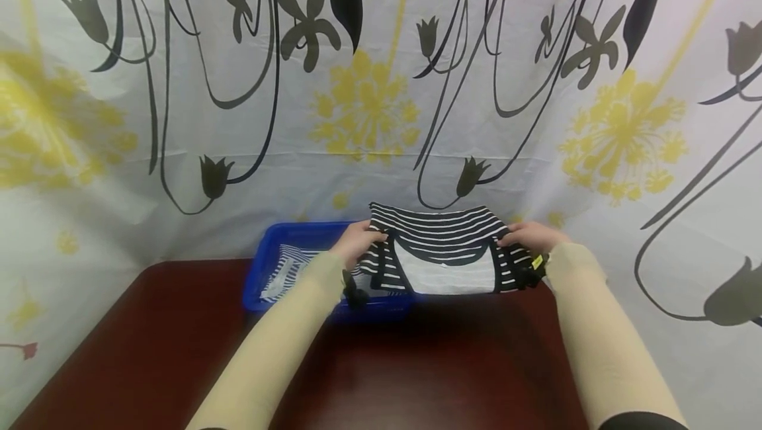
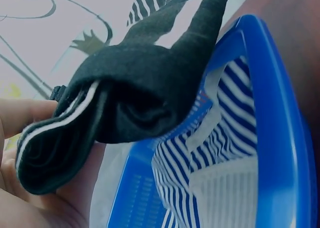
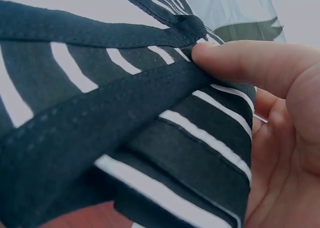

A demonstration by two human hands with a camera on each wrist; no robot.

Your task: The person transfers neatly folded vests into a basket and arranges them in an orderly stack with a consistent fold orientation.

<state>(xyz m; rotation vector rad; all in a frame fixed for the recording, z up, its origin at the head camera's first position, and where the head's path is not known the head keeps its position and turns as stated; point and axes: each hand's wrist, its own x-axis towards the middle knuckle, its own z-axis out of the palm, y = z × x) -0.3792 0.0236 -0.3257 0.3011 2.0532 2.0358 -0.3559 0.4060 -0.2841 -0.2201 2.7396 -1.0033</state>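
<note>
A black-and-white striped garment (image 1: 443,235) with a pale panel hangs between both hands, held up above the table and partly over the basket's right side. My left hand (image 1: 358,242) pinches its left edge; in the left wrist view the fingers curl round a folded black layer (image 2: 55,153). At the opposite edge my right hand (image 1: 534,237) pinches the cloth, and the right wrist view shows the thumb (image 3: 235,63) pressing on a black trim band. What kind of garment it is cannot be told for certain.
A blue plastic basket (image 1: 256,284) stands on the dark red table (image 1: 178,324), with blue-and-white striped cloth (image 2: 235,108) inside. Behind the table hangs a white curtain (image 1: 381,178) with flower prints.
</note>
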